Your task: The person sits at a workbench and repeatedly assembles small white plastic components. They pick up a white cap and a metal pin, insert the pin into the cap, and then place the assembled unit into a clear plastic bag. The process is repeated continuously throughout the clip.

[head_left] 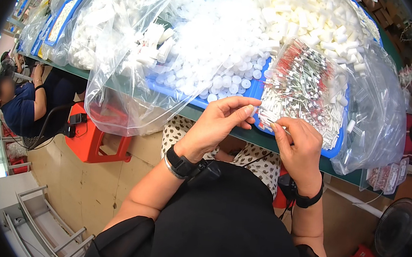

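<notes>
My left hand (pixel 227 118) is closed in a pinch, thumb against index finger, near the front edge of a blue tray. Whatever lies between those fingertips is too small to make out. Close beside it, my right hand (pixel 300 140) also pinches, and a tiny pale piece at its fingertips cannot be named for sure. Both hands hover over the near rim of the blue tray (pixel 333 153). In that tray lie many small white sticks (pixel 332 133) and a clear box (pixel 289 50) heaped with thin metal pins, some red and white at the ends.
Left of the tray spreads a pile of translucent round discs (pixel 227 83). Cream cylinders (pixel 334 34) are heaped behind it. Clear plastic bags (pixel 113 114) hang over the table edge. A red stool (pixel 86 139), a seated person (pixel 24 106) and a fan (pixel 396 227) stand around.
</notes>
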Motion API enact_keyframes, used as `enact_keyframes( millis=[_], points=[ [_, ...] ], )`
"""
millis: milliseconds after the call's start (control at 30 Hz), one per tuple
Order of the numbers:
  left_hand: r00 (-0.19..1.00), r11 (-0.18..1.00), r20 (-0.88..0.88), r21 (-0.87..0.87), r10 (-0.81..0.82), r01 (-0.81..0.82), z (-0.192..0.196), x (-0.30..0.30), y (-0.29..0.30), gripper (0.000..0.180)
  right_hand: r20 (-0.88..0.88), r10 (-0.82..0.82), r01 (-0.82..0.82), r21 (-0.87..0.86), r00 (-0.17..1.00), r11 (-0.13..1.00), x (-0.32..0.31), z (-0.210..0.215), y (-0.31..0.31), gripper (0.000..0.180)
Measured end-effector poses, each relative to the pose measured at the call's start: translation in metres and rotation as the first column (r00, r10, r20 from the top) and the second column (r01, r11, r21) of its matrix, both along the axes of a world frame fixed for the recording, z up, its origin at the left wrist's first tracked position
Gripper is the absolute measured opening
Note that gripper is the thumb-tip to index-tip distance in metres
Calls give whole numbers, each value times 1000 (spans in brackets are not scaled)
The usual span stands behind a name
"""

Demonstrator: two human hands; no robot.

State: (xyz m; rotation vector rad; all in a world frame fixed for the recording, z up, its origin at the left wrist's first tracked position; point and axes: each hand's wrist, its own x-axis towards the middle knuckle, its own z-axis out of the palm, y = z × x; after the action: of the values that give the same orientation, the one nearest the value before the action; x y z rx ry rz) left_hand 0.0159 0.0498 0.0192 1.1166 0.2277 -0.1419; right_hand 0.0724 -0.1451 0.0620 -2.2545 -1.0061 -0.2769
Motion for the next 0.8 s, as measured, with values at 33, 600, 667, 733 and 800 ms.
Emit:
enact_keyframes(
  millis=[33, 600, 667, 733, 800],
  points=[
    [1000, 1000, -7, -25, -1, 1, -1, 0, 0, 31, 26, 9, -8, -18, 1000, 1000, 0, 0, 0, 12],
    [993, 841, -76, -540, -87, 32, -21, -7, -13, 34, -187, -12, 25, 69, 982, 997, -10, -16, 9, 8],
    [995, 846, -75, -533, -65, 15, -25, -9, -19, 34, -549, -42, 161, 171, 835, 972, -18, -21, 13, 7],
    [995, 846, -86, -533, -59, 4, -27, -10, -22, 34, -306, -33, 75, 127, 952, 989, -18, -26, 14, 8],
    [991, 842, -109, -540, -73, 3, -28, -11, -24, 34, -145, -11, 25, 98, 989, 995, -16, -28, 14, 9]
  ],
)
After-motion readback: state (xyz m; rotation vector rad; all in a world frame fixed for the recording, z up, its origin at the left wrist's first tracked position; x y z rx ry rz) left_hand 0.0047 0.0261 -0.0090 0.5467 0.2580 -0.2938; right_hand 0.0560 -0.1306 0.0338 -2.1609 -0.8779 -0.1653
